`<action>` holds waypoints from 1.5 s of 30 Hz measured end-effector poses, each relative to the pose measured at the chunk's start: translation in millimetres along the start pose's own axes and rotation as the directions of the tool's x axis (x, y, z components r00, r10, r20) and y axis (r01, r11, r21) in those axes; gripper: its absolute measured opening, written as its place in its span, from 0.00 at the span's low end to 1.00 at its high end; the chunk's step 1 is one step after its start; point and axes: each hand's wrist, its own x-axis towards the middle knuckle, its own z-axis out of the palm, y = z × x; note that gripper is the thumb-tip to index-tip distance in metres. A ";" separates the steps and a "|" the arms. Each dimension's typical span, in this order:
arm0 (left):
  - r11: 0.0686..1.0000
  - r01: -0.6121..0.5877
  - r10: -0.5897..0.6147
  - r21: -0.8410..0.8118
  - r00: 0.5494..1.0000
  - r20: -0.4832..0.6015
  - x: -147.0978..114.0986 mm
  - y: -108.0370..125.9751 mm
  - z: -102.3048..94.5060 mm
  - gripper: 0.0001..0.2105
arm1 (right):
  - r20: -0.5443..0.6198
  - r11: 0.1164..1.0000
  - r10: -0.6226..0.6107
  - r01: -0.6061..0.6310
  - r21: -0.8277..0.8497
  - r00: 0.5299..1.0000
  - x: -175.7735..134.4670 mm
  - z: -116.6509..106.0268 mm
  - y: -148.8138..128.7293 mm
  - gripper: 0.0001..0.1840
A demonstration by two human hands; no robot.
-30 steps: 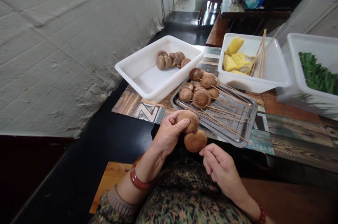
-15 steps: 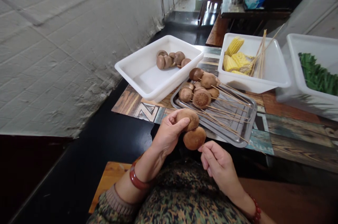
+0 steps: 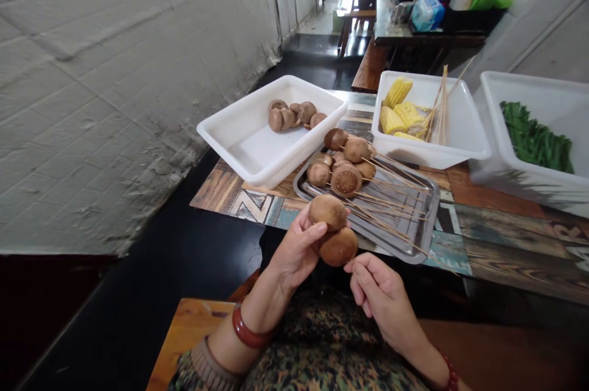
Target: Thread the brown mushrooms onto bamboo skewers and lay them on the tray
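Clearly, you are holding the upper shiitake mushroom [image 3: 327, 212] in your left hand [image 3: 299, 247], thumb pressing on the cap and fingers curling behind it, probably to keep it from turning. The lower shiitake mushroom [image 3: 339, 248] is resting right against it. Just beside that cap, your right hand [image 3: 375, 283] is pinching thumb and forefinger together, apparently on a bamboo skewer [image 3: 353, 261] that is barely showing, likely to steady its end. Both caps are sitting near the metal tray [image 3: 421, 232], where skewered mushrooms [image 3: 346, 180] are lying with bare sticks [image 3: 389, 224] pointing right, presumably leaving the handles easy to grasp. Beyond, a white tub [image 3: 257, 145] is holding loose mushrooms [image 3: 276, 119], seemingly placed within reach.
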 end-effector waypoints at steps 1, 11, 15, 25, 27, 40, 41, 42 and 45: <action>1.000 0.008 -0.008 0.004 1.000 0.009 -0.5 -1.9 -1.0 0.25 | -0.003 1.000 0.001 -0.001 0.004 1.000 1.3 0.1 0.2 0.20; 0.998 -0.045 0.048 0.036 0.996 -0.074 8.2 -4.8 2.7 0.21 | -0.039 0.997 -0.071 0.071 -0.004 0.997 22.1 7.5 -5.4 0.21; 1.000 -0.006 0.006 0.006 0.994 -0.105 10.2 -5.8 8.0 0.18 | -0.122 0.984 -0.161 0.149 -0.101 0.979 25.9 7.0 -1.9 0.20; 0.995 -0.023 0.037 0.102 0.990 -0.138 6.6 -0.4 5.4 0.19 | -0.040 0.996 -0.054 0.051 -0.068 0.998 25.5 6.3 2.8 0.22; 0.991 -0.060 0.077 0.116 0.985 -0.152 7.2 2.3 5.3 0.18 | -0.016 0.998 -0.035 0.034 -0.055 0.999 22.5 6.0 5.3 0.22; 0.994 -0.011 0.030 0.106 0.983 -0.182 4.9 -8.5 9.1 0.15 | -0.148 0.988 -0.147 0.136 -0.077 0.978 16.4 9.5 22.1 0.19; 0.994 -0.012 0.031 0.111 0.984 -0.175 3.8 -9.2 8.5 0.14 | -0.144 0.987 -0.152 0.142 -0.078 0.978 16.7 9.2 22.3 0.19; 0.993 -0.014 0.033 0.115 0.986 -0.166 3.1 -9.6 7.7 0.15 | -0.140 0.986 -0.159 0.149 -0.079 0.977 16.9 8.6 22.6 0.19; 0.994 -0.006 0.019 0.108 0.993 -0.119 3.7 -7.8 4.3 0.16 | -0.128 0.984 -0.170 0.161 -0.077 0.977 16.8 6.5 24.2 0.19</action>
